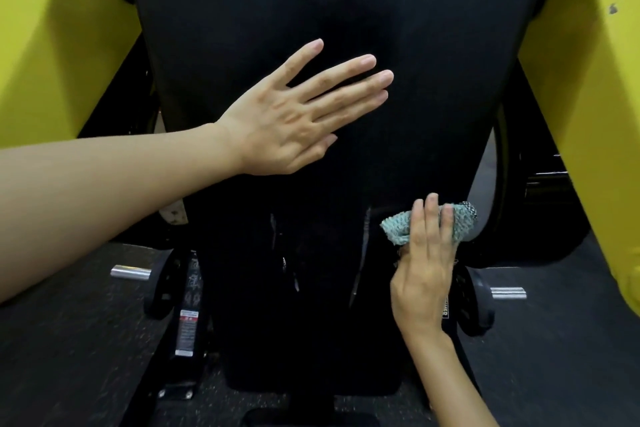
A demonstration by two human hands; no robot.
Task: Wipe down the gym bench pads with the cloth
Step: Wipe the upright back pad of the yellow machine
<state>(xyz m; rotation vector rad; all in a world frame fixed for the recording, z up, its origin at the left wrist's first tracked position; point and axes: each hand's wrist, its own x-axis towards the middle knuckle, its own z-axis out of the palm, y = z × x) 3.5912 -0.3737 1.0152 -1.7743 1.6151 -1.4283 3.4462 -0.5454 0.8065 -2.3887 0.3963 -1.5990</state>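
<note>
The black back pad (346, 10) of the gym bench fills the middle of the view, with the narrower seat pad (311, 340) below it. My left hand (294, 114) lies flat on the back pad, fingers straight and spread. Lower right, my right hand (426, 263) grips a bunched teal cloth (398, 227) against the right edge of the back pad near its bottom. Fingers cover the cloth's middle.
Yellow-green machine frame arms rise on the left (59, 45) and right (588, 80) of the pad. Chrome pegs stick out at the left (130, 272) and right (507, 292). Black frame legs and a dark rubber floor (69, 340) lie below.
</note>
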